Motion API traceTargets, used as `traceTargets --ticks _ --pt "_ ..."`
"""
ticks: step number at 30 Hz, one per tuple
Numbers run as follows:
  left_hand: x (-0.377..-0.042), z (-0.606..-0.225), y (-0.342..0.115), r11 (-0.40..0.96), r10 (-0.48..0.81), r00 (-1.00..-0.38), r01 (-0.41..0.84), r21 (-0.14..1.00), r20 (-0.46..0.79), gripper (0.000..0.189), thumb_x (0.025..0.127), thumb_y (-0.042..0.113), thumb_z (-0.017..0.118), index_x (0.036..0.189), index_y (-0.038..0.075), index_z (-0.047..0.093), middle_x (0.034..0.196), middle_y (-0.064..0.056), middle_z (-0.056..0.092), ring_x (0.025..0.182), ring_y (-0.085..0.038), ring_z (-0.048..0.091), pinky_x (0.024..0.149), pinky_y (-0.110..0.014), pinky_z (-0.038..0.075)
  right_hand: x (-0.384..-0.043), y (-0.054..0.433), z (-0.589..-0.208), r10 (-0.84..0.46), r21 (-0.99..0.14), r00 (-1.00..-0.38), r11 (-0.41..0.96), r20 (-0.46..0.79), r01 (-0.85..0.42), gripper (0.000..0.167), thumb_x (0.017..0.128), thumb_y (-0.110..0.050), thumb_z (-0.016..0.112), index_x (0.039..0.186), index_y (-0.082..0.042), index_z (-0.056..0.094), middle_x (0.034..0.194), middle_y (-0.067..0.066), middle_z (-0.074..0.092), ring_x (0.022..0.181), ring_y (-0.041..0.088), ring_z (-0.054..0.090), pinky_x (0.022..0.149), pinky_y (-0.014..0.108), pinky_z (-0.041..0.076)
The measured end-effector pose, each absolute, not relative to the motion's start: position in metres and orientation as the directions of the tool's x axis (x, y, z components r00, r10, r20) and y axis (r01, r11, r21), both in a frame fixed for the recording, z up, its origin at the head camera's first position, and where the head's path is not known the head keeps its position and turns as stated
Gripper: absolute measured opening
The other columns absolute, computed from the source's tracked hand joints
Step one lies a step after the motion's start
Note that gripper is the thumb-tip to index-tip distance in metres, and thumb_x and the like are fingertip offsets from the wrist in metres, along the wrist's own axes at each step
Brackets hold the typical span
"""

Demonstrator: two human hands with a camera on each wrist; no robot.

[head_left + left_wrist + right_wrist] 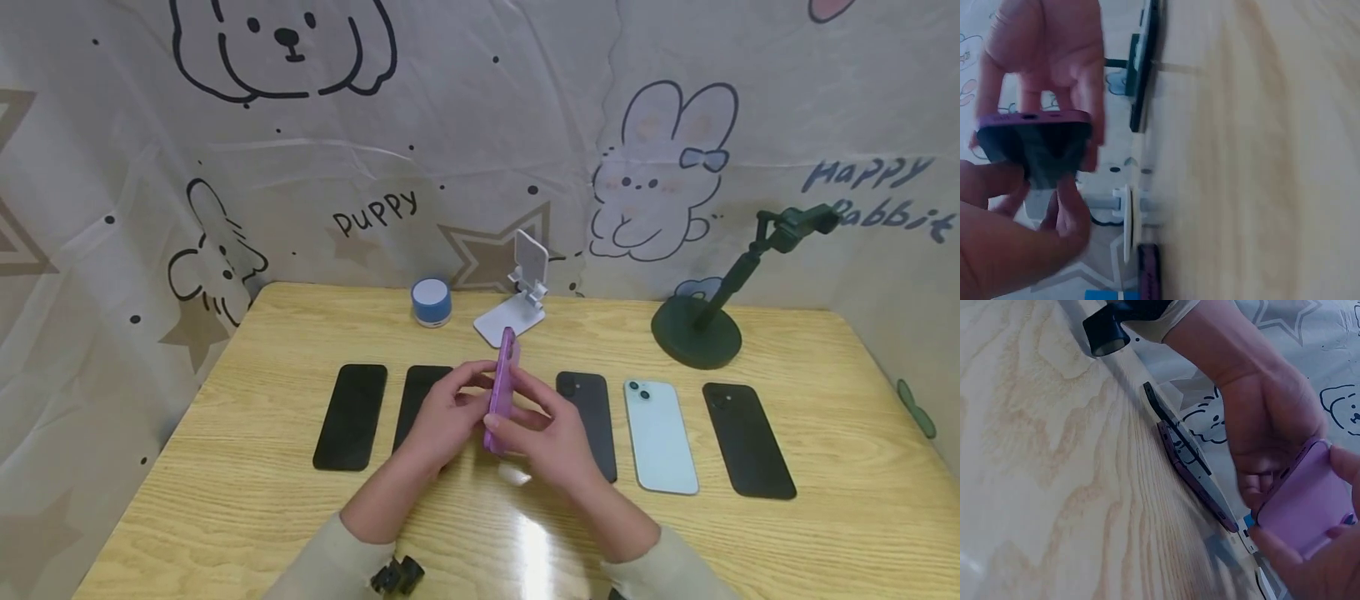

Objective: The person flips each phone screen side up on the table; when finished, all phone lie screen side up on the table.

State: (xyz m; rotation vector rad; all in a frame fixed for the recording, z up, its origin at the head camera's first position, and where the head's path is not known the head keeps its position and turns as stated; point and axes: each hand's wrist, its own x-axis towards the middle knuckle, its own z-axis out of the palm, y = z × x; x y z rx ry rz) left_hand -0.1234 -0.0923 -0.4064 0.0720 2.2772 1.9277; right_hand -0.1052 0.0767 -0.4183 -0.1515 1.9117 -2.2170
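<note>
A purple smartphone (501,400) stands nearly edge-on between both hands above the table. My left hand (448,410) holds it from the left, its fingers around the upper part by the dark screen (1047,153). On the other side my right hand (551,433) grips the lower part, thumb at the near edge. The plain purple back (1304,500) faces the right wrist view. Just left of the hands lies a black phone (420,392), partly covered by the left hand. To the right, a dark phone (592,425) lies camera side up, partly behind the right hand.
Another black phone (350,417) lies far left. A pale blue phone (662,437) and a black phone (750,442) lie to the right. Behind stand a blue cylindrical speaker (431,302), a white folding phone stand (512,319) and a dark green jointed stand (697,333). A printed cloth hangs behind.
</note>
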Motion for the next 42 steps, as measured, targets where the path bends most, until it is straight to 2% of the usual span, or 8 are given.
traceTargets --ticks 4,9,14,18,23,26,35,42 --pt "-0.123 -0.409 -0.097 0.303 0.111 -0.993 -0.01 0.953 -0.046 0.034 0.097 0.017 0.068 0.13 0.027 0.067 0.129 -0.002 0.056 0.102 -0.022 0.059 0.079 -0.039 0.051 -0.104 0.079 -0.418 -0.293 -0.967 -0.956 -0.237 -0.017 0.089 0.067 0.092 -0.002 0.072 0.152 -0.019 0.046 0.151 0.014 0.043 0.123 0.034 0.057 0.083 0.046 0.055" --pt "-0.125 -0.409 -0.099 0.297 0.072 -0.993 -0.068 0.953 -0.093 0.046 0.093 0.023 0.074 0.137 0.017 0.06 0.134 -0.007 0.056 0.108 -0.025 0.059 0.085 -0.041 0.052 -0.102 0.082 -0.418 -0.377 -0.941 -0.925 -0.328 0.048 0.085 0.064 0.1 -0.003 0.058 0.158 -0.015 0.032 0.157 0.02 0.031 0.128 0.035 0.051 0.089 0.051 0.051" --pt "-0.127 -0.409 -0.098 0.226 0.06 -0.983 -0.158 0.961 -0.176 0.052 0.092 0.023 0.075 0.139 0.009 0.055 0.123 -0.008 0.061 0.104 -0.023 0.062 0.085 -0.038 0.052 -0.1 0.085 -0.417 -0.398 -0.914 -0.917 -0.381 0.027 0.138 0.057 0.104 -0.007 0.049 0.158 -0.018 0.033 0.155 0.018 0.034 0.126 0.035 0.051 0.091 0.05 0.051" --pt "-0.126 -0.408 -0.096 0.193 0.025 -0.979 -0.195 0.962 -0.204 0.05 0.09 0.018 0.078 0.134 0.009 0.058 0.112 -0.008 0.062 0.096 -0.023 0.064 0.08 -0.036 0.054 -0.1 0.085 -0.417 -0.314 -0.917 -0.949 -0.379 -0.004 0.129 0.052 0.103 -0.002 0.051 0.153 -0.014 0.044 0.144 0.021 0.046 0.119 0.036 0.057 0.087 0.053 0.052" --pt "-0.125 -0.404 -0.094 0.158 -0.055 -0.97 -0.241 0.958 -0.235 0.049 0.085 0.005 0.08 0.13 0.013 0.064 0.11 -0.007 0.063 0.091 -0.024 0.062 0.074 -0.033 0.054 -0.102 0.085 -0.417 -0.165 -0.949 -0.984 -0.296 -0.063 0.111 0.047 0.099 0.004 0.056 0.144 -0.008 0.054 0.126 0.024 0.051 0.109 0.031 0.064 0.082 0.049 0.055" --pt "-0.125 -0.403 -0.094 0.122 -0.065 -0.968 -0.249 0.961 -0.242 0.049 0.085 -0.003 0.077 0.129 0.013 0.065 0.111 -0.007 0.063 0.091 -0.024 0.061 0.071 -0.032 0.053 -0.103 0.086 -0.417 -0.089 -0.969 -0.989 -0.209 -0.117 0.133 0.049 0.097 0.008 0.057 0.142 -0.009 0.056 0.124 0.02 0.051 0.105 0.029 0.066 0.08 0.043 0.057" --pt "-0.125 -0.411 -0.096 0.087 -0.008 -0.977 -0.215 0.973 -0.215 0.049 0.086 -0.012 0.069 0.131 0.006 0.064 0.113 -0.013 0.06 0.09 -0.023 0.061 0.07 -0.031 0.053 -0.105 0.088 -0.416 -0.051 -0.974 -0.98 -0.109 -0.194 0.199 0.044 0.099 -0.003 0.06 0.142 -0.009 0.055 0.143 0.011 0.047 0.108 0.033 0.064 0.082 0.042 0.056" --pt "-0.126 -0.419 -0.098 0.155 0.011 -0.978 -0.203 0.967 -0.207 0.053 0.082 -0.016 0.065 0.132 0.003 0.063 0.113 -0.013 0.059 0.085 -0.022 0.062 0.067 -0.03 0.052 -0.106 0.09 -0.418 -0.07 -0.971 -0.973 -0.079 -0.219 0.224 0.048 0.098 -0.004 0.06 0.144 -0.004 0.05 0.146 0.013 0.045 0.125 0.033 0.052 0.089 0.044 0.053"
